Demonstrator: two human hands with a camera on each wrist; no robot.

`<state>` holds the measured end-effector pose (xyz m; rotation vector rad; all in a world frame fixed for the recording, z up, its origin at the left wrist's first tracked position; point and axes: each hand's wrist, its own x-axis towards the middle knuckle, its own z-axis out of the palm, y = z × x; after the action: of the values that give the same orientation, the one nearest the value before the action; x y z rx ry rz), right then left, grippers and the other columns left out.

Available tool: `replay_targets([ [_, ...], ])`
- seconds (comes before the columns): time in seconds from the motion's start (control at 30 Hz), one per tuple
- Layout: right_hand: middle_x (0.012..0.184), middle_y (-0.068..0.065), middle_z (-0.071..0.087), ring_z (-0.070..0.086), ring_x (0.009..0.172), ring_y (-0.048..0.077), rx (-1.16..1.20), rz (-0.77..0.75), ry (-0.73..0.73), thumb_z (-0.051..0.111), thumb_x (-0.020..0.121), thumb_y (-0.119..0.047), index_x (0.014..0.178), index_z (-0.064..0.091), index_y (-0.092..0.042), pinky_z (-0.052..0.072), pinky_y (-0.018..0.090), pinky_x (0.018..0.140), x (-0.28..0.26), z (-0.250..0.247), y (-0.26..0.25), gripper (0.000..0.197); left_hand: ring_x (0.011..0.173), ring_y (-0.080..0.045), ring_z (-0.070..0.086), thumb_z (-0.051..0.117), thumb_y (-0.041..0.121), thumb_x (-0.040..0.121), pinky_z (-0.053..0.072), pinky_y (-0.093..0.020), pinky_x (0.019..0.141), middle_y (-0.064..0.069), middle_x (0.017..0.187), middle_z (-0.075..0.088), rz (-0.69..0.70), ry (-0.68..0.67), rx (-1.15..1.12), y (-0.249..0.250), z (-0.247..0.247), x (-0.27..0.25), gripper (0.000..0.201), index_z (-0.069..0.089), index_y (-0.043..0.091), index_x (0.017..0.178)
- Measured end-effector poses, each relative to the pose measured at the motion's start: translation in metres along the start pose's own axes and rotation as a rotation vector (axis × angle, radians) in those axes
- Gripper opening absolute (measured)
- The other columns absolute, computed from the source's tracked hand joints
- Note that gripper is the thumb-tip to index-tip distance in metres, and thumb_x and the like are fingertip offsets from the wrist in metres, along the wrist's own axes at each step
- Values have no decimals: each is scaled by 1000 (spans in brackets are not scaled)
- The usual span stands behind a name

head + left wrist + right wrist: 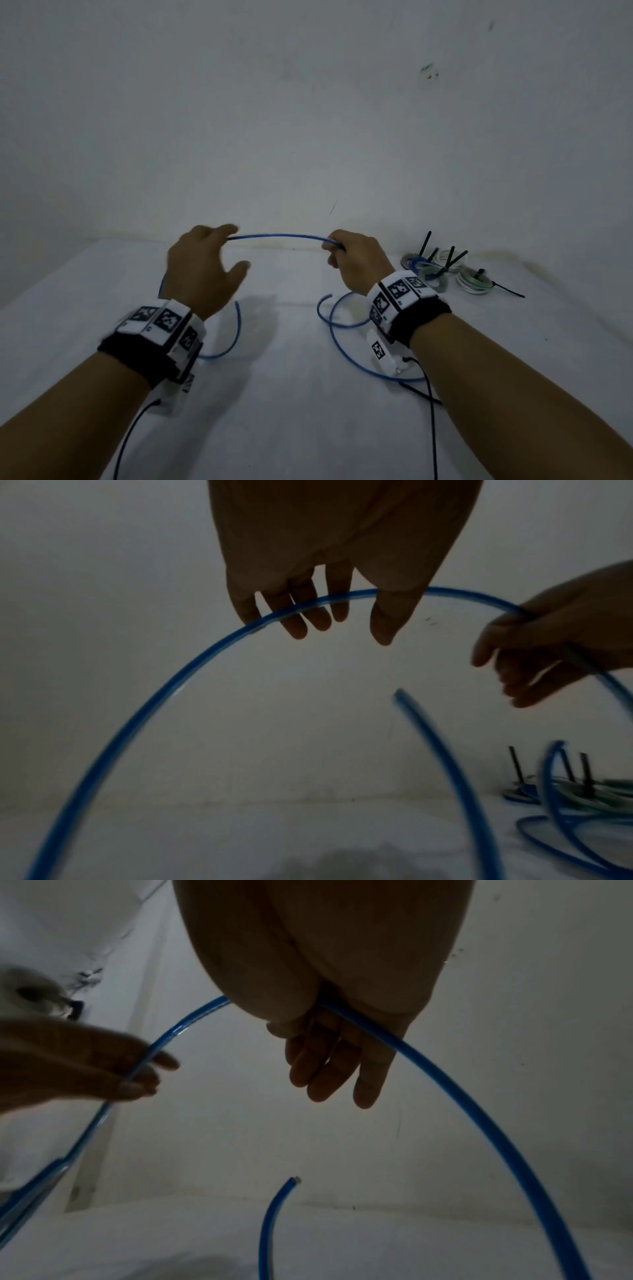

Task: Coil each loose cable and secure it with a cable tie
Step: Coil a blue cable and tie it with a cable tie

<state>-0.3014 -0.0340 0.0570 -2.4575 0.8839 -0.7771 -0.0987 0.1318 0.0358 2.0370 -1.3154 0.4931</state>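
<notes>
A stiff blue cable [281, 235] arcs in the air between my two hands above the white table [291, 428]. My right hand [337, 248] grips it, fingers curled round it; past that grip it drops in loops [334, 339] onto the table. My left hand [238, 248] is spread, thumb apart; the blue cable [154, 696] runs loosely between thumb and straight fingers [301, 620], then curves down to the left. One free cable end [294, 1180] points up below my right hand [335, 1069]. The other end [236, 303] hangs under my left wrist.
At the back right of the table lies a cluster of coiled cables [442, 274], white, green and blue, bound with black cable ties [428, 241] that stick upward. A plain wall stands close behind the table. Black wrist-camera wires [432, 411] trail off both forearms.
</notes>
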Motion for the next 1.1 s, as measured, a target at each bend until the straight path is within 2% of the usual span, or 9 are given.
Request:
replay_targets([
  [0.17, 87, 5, 70, 65, 80, 27, -210, -135, -73, 47, 95, -18, 99, 64, -19, 55, 45, 74, -1, 13, -24, 17, 104, -19, 58, 65, 34, 87, 46, -39, 97, 1, 118, 62, 303, -119, -88, 68, 4, 2, 63, 37, 26, 142],
  [0.27, 80, 2, 68, 63, 76, 23, -235, -175, -79, 51, 96, -21, 96, 66, -18, 54, 41, 72, -2, 11, -30, 15, 91, -14, 60, 59, 30, 93, 51, -32, 85, 2, 107, 64, 266, -122, -213, 77, 13, 10, 46, 47, 27, 137],
  [0.37, 66, -5, 61, 57, 67, 15, -68, -128, -72, 60, 94, -40, 78, 64, -23, 47, 31, 64, -4, -2, -21, 23, 75, -18, 61, 62, 23, 92, 47, -26, 72, -2, 85, 65, 257, 58, -275, 57, 17, 21, 21, 71, 18, 110],
  [0.47, 67, -5, 62, 58, 66, 11, -8, -84, -46, 60, 93, -43, 83, 68, -19, 42, 21, 59, -10, -16, -4, 27, 74, -22, 61, 63, 18, 92, 40, -23, 70, -6, 81, 64, 158, 185, -271, 29, 16, 28, 14, 75, 14, 97],
  [0.73, 69, -3, 62, 58, 57, 13, 219, 102, -45, 56, 97, -35, 90, 70, -15, 56, 36, 64, -28, -25, 28, 26, 85, -32, 63, 56, 18, 95, 46, -35, 80, -12, 92, 66, -57, 208, -171, -18, 15, 25, 19, 72, 10, 101],
  [0.83, 65, -3, 58, 58, 53, 13, 317, 121, -56, 58, 97, -31, 89, 69, -12, 59, 36, 62, -33, -22, 22, 23, 93, -31, 64, 62, 20, 88, 46, -44, 92, -8, 103, 69, 118, 165, -63, -8, 21, 20, 25, 67, 17, 113],
  [0.97, 66, -3, 59, 57, 53, 12, 348, 88, -120, 61, 96, -31, 88, 70, -15, 59, 31, 59, -35, -17, 5, 20, 121, -22, 53, 64, 34, 87, 20, -58, 113, 2, 122, 62, 321, -42, 78, 33, 26, 16, 47, 52, 27, 132],
  [1.03, 66, -4, 60, 58, 55, 12, 361, 66, -141, 61, 95, -31, 88, 70, -17, 59, 30, 59, -36, -15, -4, 18, 114, -20, 58, 62, 32, 90, 29, -53, 111, 3, 118, 65, 457, -91, 4, 51, 31, 13, 41, 55, 27, 130],
  [1.1, 66, -3, 60, 59, 56, 14, 380, 62, -150, 62, 95, -31, 88, 71, -18, 59, 31, 60, -36, -15, -7, 17, 92, -23, 66, 59, 27, 93, 49, -41, 90, 1, 102, 71, 496, -91, -119, 61, 35, 11, 26, 65, 25, 118],
])
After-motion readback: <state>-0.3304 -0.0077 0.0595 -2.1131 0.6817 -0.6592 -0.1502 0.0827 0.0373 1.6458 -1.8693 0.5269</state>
